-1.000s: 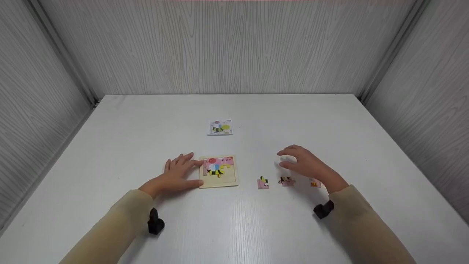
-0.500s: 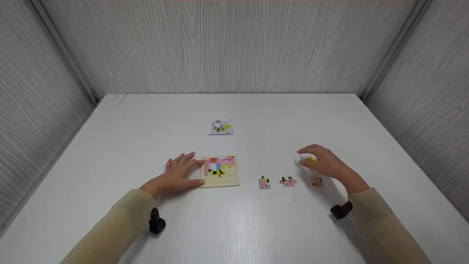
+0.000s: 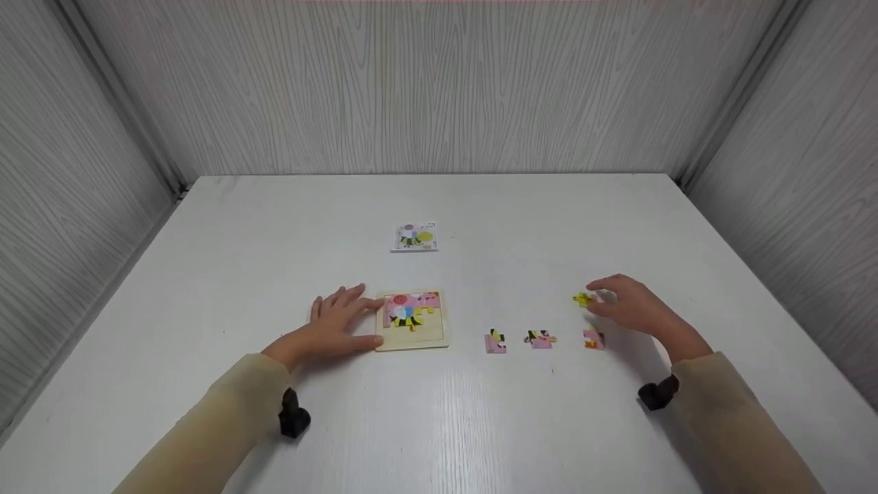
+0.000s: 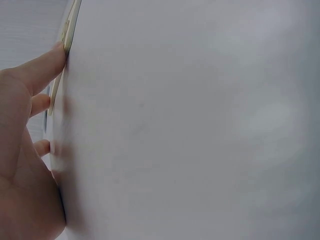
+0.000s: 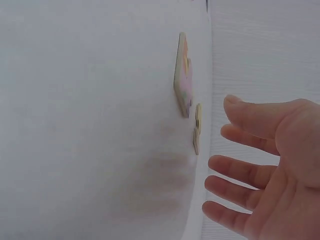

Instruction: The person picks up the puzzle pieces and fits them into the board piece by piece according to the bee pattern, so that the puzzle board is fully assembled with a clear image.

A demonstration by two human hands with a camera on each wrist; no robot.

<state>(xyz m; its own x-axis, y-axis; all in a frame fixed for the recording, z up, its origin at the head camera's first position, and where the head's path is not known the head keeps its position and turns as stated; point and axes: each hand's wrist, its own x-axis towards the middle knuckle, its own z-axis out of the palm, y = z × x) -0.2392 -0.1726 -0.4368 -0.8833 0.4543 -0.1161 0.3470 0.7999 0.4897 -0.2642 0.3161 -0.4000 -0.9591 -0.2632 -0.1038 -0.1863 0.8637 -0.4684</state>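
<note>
My left hand (image 3: 330, 328) rests at the left edge of a square wooden puzzle board (image 3: 430, 334), thumb and index fingertip on its frame. Bee-picture pieces fill the board's upper part; bare wood shows below. My right hand (image 3: 634, 309) hovers above the table at the right, fingers loosely bent, with nothing held. Just left of its fingertips lies a yellow puzzle piece (image 3: 582, 300). A pink and orange puzzle piece (image 3: 593, 338) lies nearer the front; in the right wrist view this pink piece (image 5: 183, 77) stands out before the spread fingers.
Two more loose pieces lie between board and right hand: a pink corner piece (image 3: 495, 342) and a pink, black and yellow piece (image 3: 540, 339). A printed bee picture card (image 3: 414, 237) lies behind the board. Pale panels (image 3: 425, 89) wall the table (image 3: 425, 418) at back and sides.
My right hand has moved right, from above the loose pieces to beside the yellow piece, which now shows uncovered. My left hand stays on the board's edge.
</note>
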